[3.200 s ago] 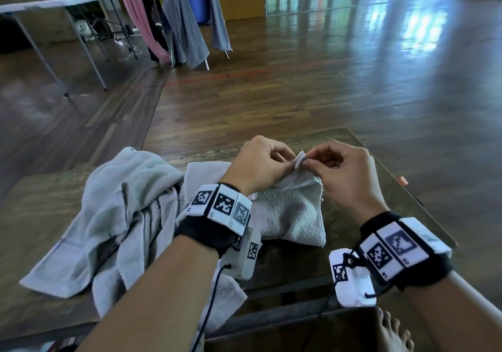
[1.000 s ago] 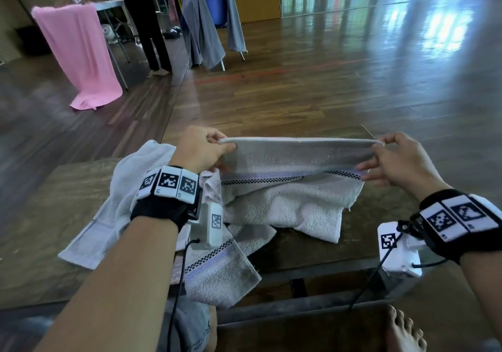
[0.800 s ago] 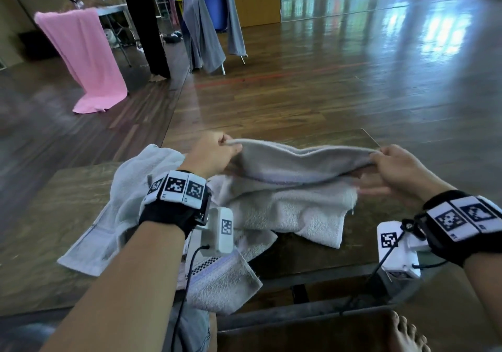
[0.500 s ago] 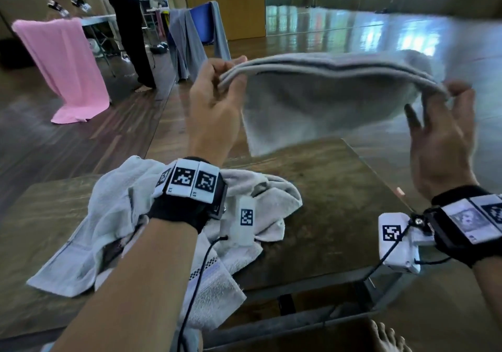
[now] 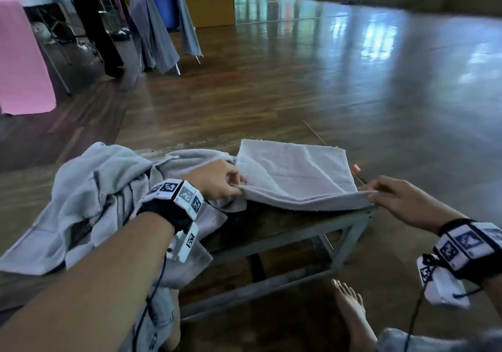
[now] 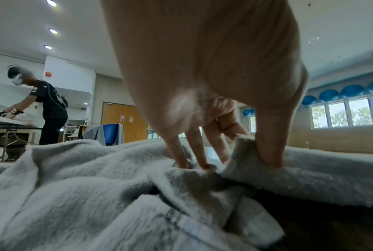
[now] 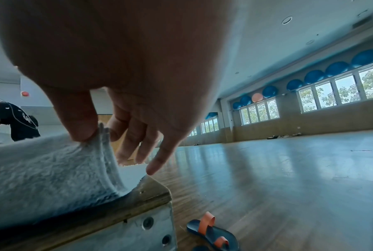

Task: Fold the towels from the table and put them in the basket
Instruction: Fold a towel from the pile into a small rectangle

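A grey towel (image 5: 296, 172), folded double, lies flat on the right part of the low wooden table (image 5: 293, 220). My left hand (image 5: 239, 184) pinches its near left corner between thumb (image 6: 267, 152) and fingers. My right hand (image 5: 370, 192) pinches the near right corner, thumb (image 7: 80, 122) on top, at the table's corner (image 7: 151, 191). The towel's layered edge (image 7: 108, 161) shows in the right wrist view. A crumpled pile of grey towels (image 5: 95, 188) covers the left of the table, under my left forearm. No basket is in view.
A small orange object (image 5: 355, 167) lies at the table's right edge. My bare foot (image 5: 350, 313) and a blue-orange sandal (image 7: 211, 232) are on the floor below. Far left stand a pink-draped table (image 5: 24, 66), a person (image 5: 95, 25) and a towel-hung chair (image 5: 163, 25).
Half a second ago both hands held the folded towel up in the air. It now lies flat on the table, with both hands low and still pinching its near corners.
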`<state>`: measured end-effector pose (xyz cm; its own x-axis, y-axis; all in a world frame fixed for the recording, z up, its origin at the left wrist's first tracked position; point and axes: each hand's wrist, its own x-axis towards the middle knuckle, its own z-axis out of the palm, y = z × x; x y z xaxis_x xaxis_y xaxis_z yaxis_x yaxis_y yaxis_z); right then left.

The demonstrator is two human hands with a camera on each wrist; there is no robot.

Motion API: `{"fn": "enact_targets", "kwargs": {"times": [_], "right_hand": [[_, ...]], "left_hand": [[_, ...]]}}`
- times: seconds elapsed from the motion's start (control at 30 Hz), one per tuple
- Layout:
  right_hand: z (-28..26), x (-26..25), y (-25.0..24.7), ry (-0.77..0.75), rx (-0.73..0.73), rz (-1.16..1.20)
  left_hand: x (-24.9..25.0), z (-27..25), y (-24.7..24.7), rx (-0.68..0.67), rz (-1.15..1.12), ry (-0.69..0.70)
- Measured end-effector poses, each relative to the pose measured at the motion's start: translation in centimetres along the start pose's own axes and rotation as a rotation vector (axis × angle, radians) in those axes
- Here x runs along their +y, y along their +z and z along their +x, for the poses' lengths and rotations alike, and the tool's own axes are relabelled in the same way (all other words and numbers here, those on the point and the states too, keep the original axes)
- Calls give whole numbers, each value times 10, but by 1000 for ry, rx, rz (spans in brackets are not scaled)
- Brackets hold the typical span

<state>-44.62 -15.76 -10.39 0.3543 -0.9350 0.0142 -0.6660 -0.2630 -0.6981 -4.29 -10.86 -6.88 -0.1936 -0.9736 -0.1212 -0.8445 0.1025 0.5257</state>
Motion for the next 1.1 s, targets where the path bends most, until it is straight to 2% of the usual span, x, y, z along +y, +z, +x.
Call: {"fn": "enact_targets", "kwargs": {"times": [0.13, 0.33, 0.43, 0.5, 0.57, 0.7, 0.77, 0.87, 0.93, 1.0, 1.1], "right_hand": [[-2, -8, 3, -92, -21, 26], [10, -9, 15, -63, -157, -67], [22, -10, 14, -42, -167, -84], [30, -9, 10, -13, -143, -88], [37, -8, 7, -5, -60, -76], [48, -10, 4, 71, 201, 55], [51, -16, 2, 125, 293, 152], [52, -23, -2, 172, 311, 258], [52, -27, -2, 209, 268, 257], [49, -29, -2, 277, 182, 187], [44, -26, -4, 423, -19, 133]], "left_hand": [[-8, 0, 7, -66, 126, -47], [-8, 3, -2, -208, 237, -131], [-7, 5, -11, -256, 261, -191], [-2, 7, -16, -178, 269, -202], [4, 12, -20, -21, 273, -166], [12, 25, -17, 306, 7, -138], [14, 30, -15, 385, -112, -123], [13, 35, -14, 421, -208, -154], [11, 38, -13, 352, -148, -218], [11, 38, -10, 196, -147, -297], [17, 29, -4, -82, -355, -391]]}}
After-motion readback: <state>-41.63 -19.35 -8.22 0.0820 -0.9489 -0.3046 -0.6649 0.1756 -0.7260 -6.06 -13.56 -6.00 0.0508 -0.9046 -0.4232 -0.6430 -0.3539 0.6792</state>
